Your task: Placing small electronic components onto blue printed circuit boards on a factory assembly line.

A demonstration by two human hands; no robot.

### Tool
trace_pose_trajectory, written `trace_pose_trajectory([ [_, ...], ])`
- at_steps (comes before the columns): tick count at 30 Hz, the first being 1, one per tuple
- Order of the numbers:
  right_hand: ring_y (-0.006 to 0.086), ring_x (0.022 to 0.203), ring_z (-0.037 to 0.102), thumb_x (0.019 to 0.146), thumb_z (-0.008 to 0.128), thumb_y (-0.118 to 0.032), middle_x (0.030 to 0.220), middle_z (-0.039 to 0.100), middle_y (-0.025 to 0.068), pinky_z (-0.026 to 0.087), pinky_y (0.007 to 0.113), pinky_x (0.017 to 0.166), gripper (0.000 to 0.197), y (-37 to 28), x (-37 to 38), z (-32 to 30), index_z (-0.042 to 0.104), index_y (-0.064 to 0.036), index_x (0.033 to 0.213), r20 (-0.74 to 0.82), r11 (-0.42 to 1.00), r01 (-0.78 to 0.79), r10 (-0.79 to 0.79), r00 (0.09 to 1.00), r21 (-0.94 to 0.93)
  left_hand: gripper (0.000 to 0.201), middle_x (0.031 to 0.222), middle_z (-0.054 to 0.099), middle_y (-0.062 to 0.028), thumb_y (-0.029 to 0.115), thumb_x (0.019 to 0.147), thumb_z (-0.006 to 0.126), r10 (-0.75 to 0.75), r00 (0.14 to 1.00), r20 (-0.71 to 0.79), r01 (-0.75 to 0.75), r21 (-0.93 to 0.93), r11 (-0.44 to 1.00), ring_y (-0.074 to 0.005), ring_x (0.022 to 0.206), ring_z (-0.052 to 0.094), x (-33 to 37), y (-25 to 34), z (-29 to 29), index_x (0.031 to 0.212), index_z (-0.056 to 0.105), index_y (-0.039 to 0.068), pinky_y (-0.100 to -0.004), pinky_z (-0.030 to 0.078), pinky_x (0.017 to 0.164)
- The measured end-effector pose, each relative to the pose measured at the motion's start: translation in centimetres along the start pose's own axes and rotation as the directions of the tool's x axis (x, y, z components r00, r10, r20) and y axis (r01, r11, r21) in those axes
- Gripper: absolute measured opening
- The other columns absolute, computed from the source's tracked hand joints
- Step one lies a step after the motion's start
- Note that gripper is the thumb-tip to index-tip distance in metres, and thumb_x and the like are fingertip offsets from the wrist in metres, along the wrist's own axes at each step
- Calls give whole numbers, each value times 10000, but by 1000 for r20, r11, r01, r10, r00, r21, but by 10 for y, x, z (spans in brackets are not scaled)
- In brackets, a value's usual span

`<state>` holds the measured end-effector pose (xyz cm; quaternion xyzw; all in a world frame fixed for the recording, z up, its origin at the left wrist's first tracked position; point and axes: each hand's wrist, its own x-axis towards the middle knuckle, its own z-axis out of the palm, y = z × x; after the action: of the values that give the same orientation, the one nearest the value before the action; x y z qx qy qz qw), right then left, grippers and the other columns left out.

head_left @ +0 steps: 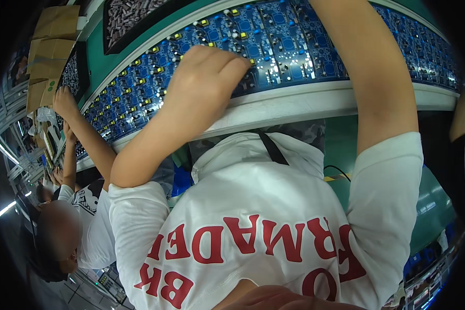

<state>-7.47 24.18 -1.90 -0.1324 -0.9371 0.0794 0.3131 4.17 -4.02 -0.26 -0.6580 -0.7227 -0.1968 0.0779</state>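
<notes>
My left hand (204, 82) is closed over the line of blue circuit boards (289, 51), its fingertips down among the small parts on one board. Whatever its fingers pinch is hidden behind the hand. Close to the fingertips sits a yellow-topped component (251, 61); similar yellow parts stand in rows on the boards to the left. My right forearm (377, 67) reaches across the boards and leaves the picture at the top, so the right hand is out of sight.
A pale rail (294, 99) borders the boards on my side. Beyond them, a black tray (108, 31) holds many small cylindrical parts. At left, a co-worker's hand (64, 106) reaches over the line, near a second dark tray (82, 67) and cardboard (51, 51).
</notes>
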Motion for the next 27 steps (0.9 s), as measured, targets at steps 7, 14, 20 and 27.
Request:
trace_pose_trajectory([
  [7, 397, 944, 714, 910, 623, -87, 997, 726, 198, 569, 480, 833, 147, 17, -4, -44, 755, -25, 933, 438, 798, -227, -51, 897, 558, 145, 852, 734, -125, 104, 907, 694, -269, 961, 66, 277, -187, 943, -279, 789, 705, 19, -31, -13, 1019, 746, 28, -381, 559, 760],
  [14, 373, 837, 713, 885, 705, -178, 918, 728, 209, 558, 460, 773, 187, -16, -34, -90, 726, -10, 963, 67, 912, -11, -18, 998, 410, 218, 975, 738, -201, 125, 863, 741, -742, 668, -51, 724, -189, 664, -312, 903, 720, 45, -181, -34, 1051, 751, 15, -397, 561, 814],
  [20, 122, 830, 676, 977, 710, -218, 929, 747, 12, 536, 277, 761, 201, 22, -87, -91, 771, -53, 1073, 240, 874, -28, -102, 965, 485, 227, 1001, 729, -220, 195, 867, 733, -506, 848, -156, 529, 238, 814, -389, 938, 694, 56, -190, -9, 1032, 761, 42, -492, 544, 833],
  [27, 162, 858, 717, 947, 736, -162, 975, 775, 64, 561, 281, 785, 194, -5, -126, -109, 779, -58, 1104, 456, 891, -84, -145, 878, 445, 209, 1003, 723, -221, 193, 893, 699, -526, 839, -139, 543, 162, 824, -412, 962, 676, 46, -194, -12, 1007, 764, 31, -500, 530, 858],
])
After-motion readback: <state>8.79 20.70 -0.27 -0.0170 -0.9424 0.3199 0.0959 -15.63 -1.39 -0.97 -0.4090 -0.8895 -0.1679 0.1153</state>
